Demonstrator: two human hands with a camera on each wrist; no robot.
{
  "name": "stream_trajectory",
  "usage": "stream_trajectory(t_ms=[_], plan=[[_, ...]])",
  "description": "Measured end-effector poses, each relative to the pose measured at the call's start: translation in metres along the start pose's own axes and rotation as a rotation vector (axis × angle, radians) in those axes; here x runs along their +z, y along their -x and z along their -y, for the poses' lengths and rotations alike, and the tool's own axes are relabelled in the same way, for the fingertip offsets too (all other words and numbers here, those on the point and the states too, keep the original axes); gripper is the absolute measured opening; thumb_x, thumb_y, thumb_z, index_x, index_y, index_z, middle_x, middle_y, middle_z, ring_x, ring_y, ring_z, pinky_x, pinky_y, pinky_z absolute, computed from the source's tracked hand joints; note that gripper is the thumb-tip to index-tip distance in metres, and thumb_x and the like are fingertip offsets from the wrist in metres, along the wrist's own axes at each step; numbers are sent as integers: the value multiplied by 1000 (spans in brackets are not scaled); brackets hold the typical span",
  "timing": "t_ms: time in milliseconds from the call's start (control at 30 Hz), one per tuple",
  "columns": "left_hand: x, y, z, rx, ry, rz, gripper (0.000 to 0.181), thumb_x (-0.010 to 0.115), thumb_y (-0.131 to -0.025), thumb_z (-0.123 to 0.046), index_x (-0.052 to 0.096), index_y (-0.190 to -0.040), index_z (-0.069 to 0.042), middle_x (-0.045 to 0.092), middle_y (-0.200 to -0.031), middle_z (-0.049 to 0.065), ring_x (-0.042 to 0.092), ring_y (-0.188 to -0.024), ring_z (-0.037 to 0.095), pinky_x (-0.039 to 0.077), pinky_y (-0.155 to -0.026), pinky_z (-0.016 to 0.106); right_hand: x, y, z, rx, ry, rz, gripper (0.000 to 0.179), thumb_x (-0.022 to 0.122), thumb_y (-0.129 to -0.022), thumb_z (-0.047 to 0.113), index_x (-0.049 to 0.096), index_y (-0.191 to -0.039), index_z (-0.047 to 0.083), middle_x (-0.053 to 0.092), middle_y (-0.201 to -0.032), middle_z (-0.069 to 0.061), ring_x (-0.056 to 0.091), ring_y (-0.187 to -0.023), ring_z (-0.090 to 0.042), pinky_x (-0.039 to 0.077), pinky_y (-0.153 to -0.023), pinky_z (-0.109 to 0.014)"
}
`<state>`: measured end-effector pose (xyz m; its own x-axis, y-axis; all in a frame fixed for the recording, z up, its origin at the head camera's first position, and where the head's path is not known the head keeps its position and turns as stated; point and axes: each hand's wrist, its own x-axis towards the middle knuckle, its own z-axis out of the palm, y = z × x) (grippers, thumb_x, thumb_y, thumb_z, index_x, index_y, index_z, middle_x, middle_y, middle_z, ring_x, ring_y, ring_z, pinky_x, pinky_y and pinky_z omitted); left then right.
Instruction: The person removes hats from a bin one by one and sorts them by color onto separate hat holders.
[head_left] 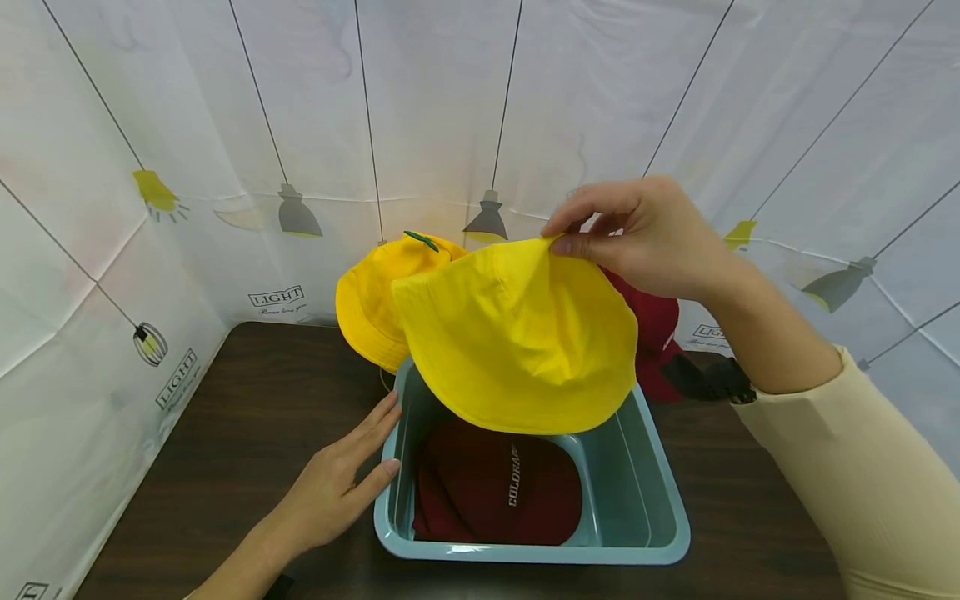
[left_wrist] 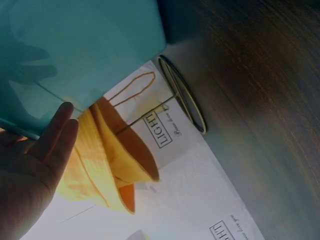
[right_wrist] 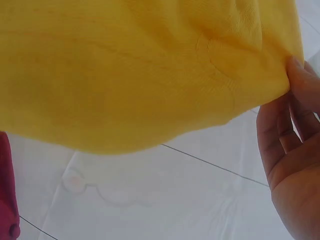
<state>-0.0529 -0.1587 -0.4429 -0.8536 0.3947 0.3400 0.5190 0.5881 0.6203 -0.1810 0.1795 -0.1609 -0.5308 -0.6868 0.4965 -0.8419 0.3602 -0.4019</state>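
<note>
- The right hand (head_left: 637, 237) pinches the bright yellow hat (head_left: 517, 342) by its edge, over the blue tub (head_left: 525, 554); a loose pinch could let it drop.
- The left hand (head_left: 330, 487) touches the tub's side with straight fingers; a hard push could slide it.
- A wide swing could bump the orange-yellow hat (head_left: 375, 300) and tip its thin stand (left_wrist: 192, 95).
</note>
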Motion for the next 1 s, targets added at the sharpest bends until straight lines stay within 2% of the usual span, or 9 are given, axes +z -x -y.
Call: stream_trajectory(t_ms=[167, 433, 767, 1000], plan=[[0, -1, 0, 4, 1, -1, 61, 56, -109, -25, 35, -165, -14, 24, -173, -1, 40, -150, 23, 42, -112, 53, -6, -7, 2, 27, 59, -57, 21, 75, -90, -11, 82, -102, 4, 78, -96, -3, 70, -87, -4, 58, -80, -16], [0, -2, 1, 17, 4, -3, 61, 57, -109, -24, 35, -165, -14, 23, -173, -1, 40, -150, 23, 43, -113, 52, -11, -22, 3, 81, 72, -156, 13, 76, -91, -8, 82, -99, 0, 79, -95, -11, 70, -87, -6, 58, -81, -17], [0, -4, 2, 32, -12, -11, 62, 58, -109, -24, 35, -165, -13, 24, -173, -1, 42, -149, 23, 44, -112, 52, -13, -46, -3, 134, 153, -234, 11, 75, -97, 5, 83, -103, 3, 79, -101, -7, 66, -91, -6, 55, -82, -18], [2, -5, 3, 25, -10, -8, 62, 58, -109, -25, 34, -165, -14, 23, -173, -3, 42, -149, 21, 43, -112, 53, -7, -66, -9, 135, 110, -302, 10, 75, -97, 7, 83, -102, 3, 79, -101, -7, 65, -90, -8, 55, -81, -20]])
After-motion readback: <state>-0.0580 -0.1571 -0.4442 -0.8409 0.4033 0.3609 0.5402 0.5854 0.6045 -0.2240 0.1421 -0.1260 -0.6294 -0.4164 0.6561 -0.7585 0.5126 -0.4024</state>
